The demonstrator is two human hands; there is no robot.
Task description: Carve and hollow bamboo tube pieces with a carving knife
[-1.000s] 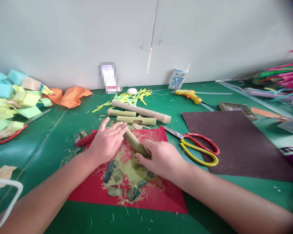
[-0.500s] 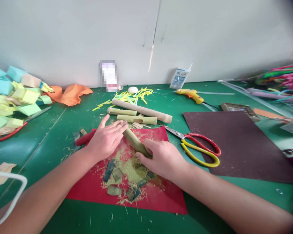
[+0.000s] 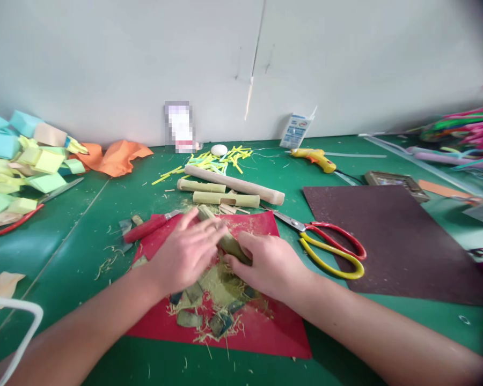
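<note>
My right hand (image 3: pixel 268 262) grips the near end of a short bamboo tube (image 3: pixel 234 246), which slants up and left over a red sheet (image 3: pixel 273 335). Across the tube's middle lie the outstretched fingers of my left hand (image 3: pixel 191 249); whatever may be under them is hidden. The tube's far end sticks out beyond those fingers. Below the hands, yellowish dust, shavings and several dark sandpaper-like scraps (image 3: pixel 220 323) cover part of the sheet. A red-handled tool (image 3: pixel 145 229) rests left of my left hand, its metal tip partly showing.
Two cut bamboo pieces (image 3: pixel 225 199) and a longer pale stick (image 3: pixel 241 185) lie behind the hands. Scissors (image 3: pixel 334 249) overlap a dark board (image 3: pixel 386 236) at right. Farther back are a yellow glue gun (image 3: pixel 314 160) and a small carton (image 3: pixel 295 130). Folded papers (image 3: pixel 24 161) pile up left.
My left hand has slid down along the bamboo tube toward my right hand, uncovering the tube's far end and more of the red-handled tool. My right hand keeps its grip.
</note>
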